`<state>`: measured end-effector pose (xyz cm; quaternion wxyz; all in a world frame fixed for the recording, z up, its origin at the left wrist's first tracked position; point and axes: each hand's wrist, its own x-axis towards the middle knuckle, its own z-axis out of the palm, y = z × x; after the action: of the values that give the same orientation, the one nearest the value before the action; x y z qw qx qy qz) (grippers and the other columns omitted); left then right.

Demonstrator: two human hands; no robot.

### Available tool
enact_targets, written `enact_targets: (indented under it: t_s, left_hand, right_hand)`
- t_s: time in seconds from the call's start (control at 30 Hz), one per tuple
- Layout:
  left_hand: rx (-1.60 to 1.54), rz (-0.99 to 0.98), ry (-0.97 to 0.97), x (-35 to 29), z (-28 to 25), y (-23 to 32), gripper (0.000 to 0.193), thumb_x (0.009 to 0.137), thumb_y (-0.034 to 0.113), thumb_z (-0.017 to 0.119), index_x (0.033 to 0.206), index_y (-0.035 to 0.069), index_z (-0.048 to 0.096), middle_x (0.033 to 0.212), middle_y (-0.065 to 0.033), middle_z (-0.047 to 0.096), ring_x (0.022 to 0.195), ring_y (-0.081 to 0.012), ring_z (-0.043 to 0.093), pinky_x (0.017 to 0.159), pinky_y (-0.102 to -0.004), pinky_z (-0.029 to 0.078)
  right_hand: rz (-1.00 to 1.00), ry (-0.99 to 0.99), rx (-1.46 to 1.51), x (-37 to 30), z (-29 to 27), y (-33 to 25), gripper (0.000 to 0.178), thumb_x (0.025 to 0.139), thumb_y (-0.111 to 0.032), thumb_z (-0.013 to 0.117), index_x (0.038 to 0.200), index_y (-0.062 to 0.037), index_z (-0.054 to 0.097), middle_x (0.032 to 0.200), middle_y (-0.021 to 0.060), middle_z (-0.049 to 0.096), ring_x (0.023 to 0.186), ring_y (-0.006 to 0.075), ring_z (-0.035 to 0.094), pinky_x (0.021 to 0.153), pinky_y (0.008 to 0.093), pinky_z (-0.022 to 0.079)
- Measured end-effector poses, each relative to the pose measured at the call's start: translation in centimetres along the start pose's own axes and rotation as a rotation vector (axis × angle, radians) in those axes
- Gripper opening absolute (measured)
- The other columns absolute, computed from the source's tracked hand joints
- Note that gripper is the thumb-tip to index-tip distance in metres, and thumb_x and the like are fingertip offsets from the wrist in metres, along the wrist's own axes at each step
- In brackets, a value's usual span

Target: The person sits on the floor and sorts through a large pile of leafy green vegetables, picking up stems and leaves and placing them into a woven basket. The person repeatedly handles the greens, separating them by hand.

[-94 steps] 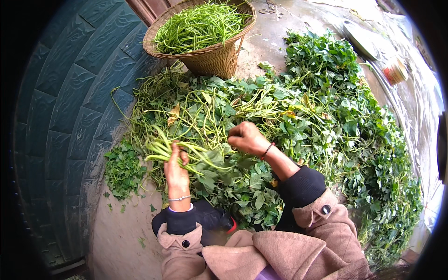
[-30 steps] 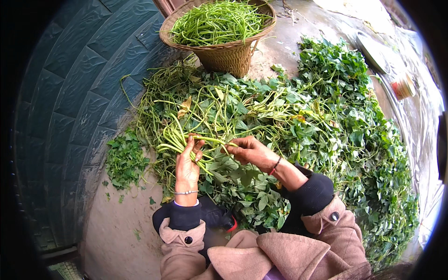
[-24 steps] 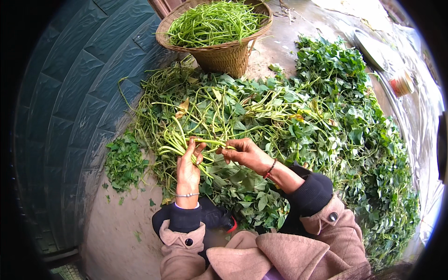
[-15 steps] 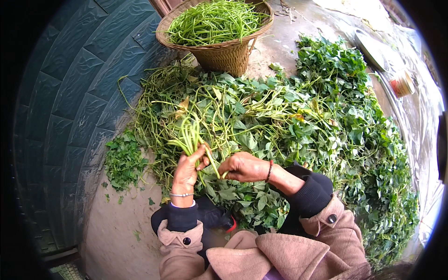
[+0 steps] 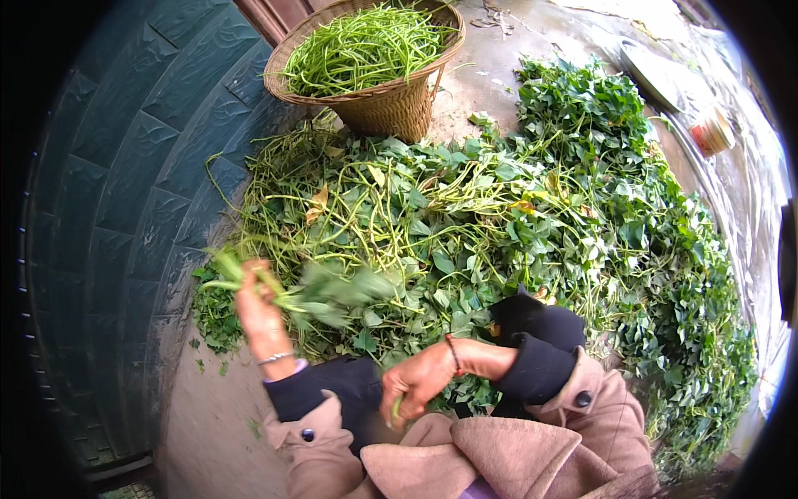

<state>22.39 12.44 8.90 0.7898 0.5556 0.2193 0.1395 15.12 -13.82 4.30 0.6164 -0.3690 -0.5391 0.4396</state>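
Note:
At the left, over the edge of the leafy vines, my left hand (image 5: 263, 314) is closed round a bunch of green leaf stalks (image 5: 224, 268). From that hand a blurred leafy sprig (image 5: 341, 293) trails to the right. Close to my lap, my right hand (image 5: 422, 378) has its fingers curled together, and a short bit of green stalk (image 5: 397, 407) pokes out of them. Beneath and beyond both hands spreads a wide heap of leafy vines (image 5: 449, 241), with many bare, pale green stems among the leaves.
A wicker basket (image 5: 386, 112) heaped with green stalks (image 5: 366, 51) stands at the far side. Dark blue-green tiled wall (image 5: 125, 183) rises at the left. Plucked leaves (image 5: 218, 320) lie beside it. A small tub (image 5: 712, 133) rests at the far right by some plastic sheeting.
My left hand has swung left with its stalks, away from my right hand. My right hand has drawn back toward my lap. A blurred leafy sprig now shows at the left hand.

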Motion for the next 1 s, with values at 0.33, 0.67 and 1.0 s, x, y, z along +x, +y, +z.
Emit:
enact_targets:
  t_s: [0.33, 0.67, 1.0]
  left_hand:
    - [0.327, 0.253, -0.306, -3.9, 6.2, 14.7, 0.023, 0.094, 0.021, 0.06, 0.107, 0.002, 0.057, 0.089, -0.0061, 0.06, 0.051, -0.0006, 0.037, 0.044, -0.015, 0.026]
    - [0.45, -0.161, -0.027, -3.9, -1.2, -4.4, 0.026, 0.095, 0.019, 0.056, 0.116, 0.005, 0.062, 0.076, 0.0038, 0.052, 0.051, -0.0015, 0.039, 0.039, -0.0159, 0.029]
    - [0.3, -0.321, -0.465, -9.1, 7.1, -6.9, 0.025, 0.095, 0.02, 0.056, 0.115, 0.005, 0.06, 0.094, 0.0018, 0.059, 0.079, -0.0054, 0.051, 0.06, -0.02, 0.039]
  right_hand:
    - [0.466, 0.848, -0.987, -4.2, -6.6, -3.0, 0.013, 0.083, -0.018, 0.062, 0.09, -0.0074, 0.065, 0.074, 0.0155, 0.065, 0.073, 0.0356, 0.064, 0.064, 0.0455, 0.05]
    - [0.295, 1.226, -0.501, -5.7, -8.6, -2.7, 0.022, 0.089, -0.02, 0.052, 0.083, -0.002, 0.062, 0.07, 0.0126, 0.066, 0.068, 0.0296, 0.065, 0.066, 0.0396, 0.05]
    - [0.24, 1.18, 0.08, -3.6, -7.9, -2.4, 0.022, 0.099, -0.016, 0.045, 0.089, -0.0042, 0.06, 0.076, 0.0004, 0.063, 0.063, 0.0058, 0.047, 0.056, 0.0219, 0.038]
